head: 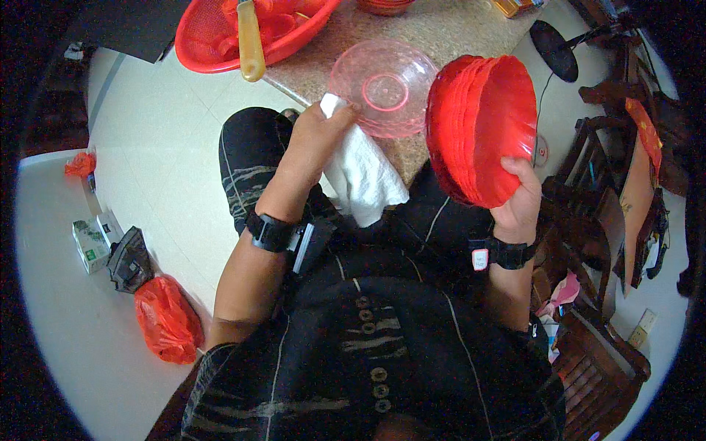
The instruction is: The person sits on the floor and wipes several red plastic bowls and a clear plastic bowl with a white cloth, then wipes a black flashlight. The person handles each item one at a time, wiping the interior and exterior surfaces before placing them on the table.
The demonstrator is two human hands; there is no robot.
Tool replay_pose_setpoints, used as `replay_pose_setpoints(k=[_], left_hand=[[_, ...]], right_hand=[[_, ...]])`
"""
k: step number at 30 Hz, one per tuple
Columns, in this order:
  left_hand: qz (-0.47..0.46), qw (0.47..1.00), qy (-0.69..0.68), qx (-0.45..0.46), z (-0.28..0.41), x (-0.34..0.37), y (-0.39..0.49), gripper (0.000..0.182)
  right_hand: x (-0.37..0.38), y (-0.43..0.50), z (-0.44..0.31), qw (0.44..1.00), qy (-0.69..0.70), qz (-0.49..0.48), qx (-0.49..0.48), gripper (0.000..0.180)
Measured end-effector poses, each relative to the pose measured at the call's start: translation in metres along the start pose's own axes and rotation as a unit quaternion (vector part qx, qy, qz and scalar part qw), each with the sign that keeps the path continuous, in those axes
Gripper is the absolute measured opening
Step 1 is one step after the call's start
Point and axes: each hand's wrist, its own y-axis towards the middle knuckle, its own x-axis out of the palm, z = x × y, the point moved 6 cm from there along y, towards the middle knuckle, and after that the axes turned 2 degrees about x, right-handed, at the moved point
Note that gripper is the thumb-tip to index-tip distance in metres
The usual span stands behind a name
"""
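My right hand (521,190) grips a stack of red plastic bowls (480,129) with wavy rims, tilted on its side at the table's right edge, the thumb inside the innermost bowl. In my left hand (322,129) is a white cloth (367,176) that hangs down over my lap. The fingers of this hand are beside a clear pinkish plastic bowl (386,88), which rests on the speckled tabletop (458,27). A red plastic basket (207,41) with red items inside stands at the upper left, a yellowish handle (251,49) lying across its rim.
More red bowls (386,5) stand at the table's far side. Right of the table are a black round base (554,50) with a cable and dark wooden furniture (595,353). On the left lie a red plastic bag (168,320), a black bag (131,259) and a small box (90,245).
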Motion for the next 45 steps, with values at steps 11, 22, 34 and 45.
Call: replay_pose_setpoints(k=[11,22,34,45], left_hand=[[0.109,0.993,-0.033,0.040,0.003,-0.015,-0.005,0.019],[0.130,0.970,-0.191,0.080,0.043,-0.024,-0.063,0.012],[0.081,0.986,-0.049,0.135,0.059,0.001,-0.049,0.029],[0.082,0.975,0.136,0.155,0.048,0.001,-0.033,0.055]], right_hand=[[-0.009,0.006,-0.008,0.999,0.013,0.029,-0.044,0.049],[0.020,0.031,0.000,0.995,-0.052,-0.012,-0.081,0.052],[0.073,0.051,0.044,0.973,-0.186,-0.066,-0.121,0.042],[0.065,0.060,0.040,0.984,-0.107,-0.088,-0.108,0.042]])
